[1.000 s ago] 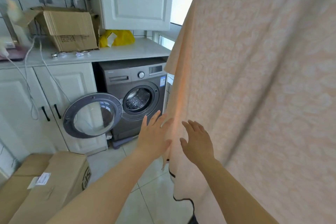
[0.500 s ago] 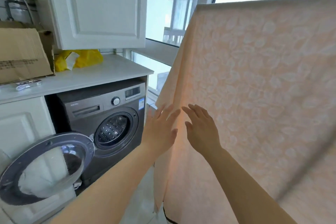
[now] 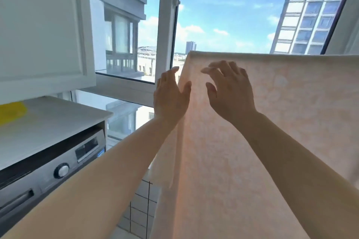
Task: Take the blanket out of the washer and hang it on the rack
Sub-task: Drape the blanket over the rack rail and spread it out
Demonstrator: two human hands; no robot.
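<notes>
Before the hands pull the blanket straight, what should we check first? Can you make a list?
1. Blanket hangs over the top: ok.
2. Left hand at the blanket's left edge, fingers straight: ok.
3. Right hand over the cloth near the top, fingers loosely bent, gripping nothing: ok.
4. Rack bar under the fold: cannot tell, it is hidden.
5. Blanket's bottom off the floor: cannot tell, out of view.
6. Washer door shut: cannot tell.

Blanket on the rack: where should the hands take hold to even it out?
Probably pinch the blanket at its free left edge just below the top fold, coming from the left. That edge hangs loose between the left hand and right hand; elsewhere it lies flat.
</notes>
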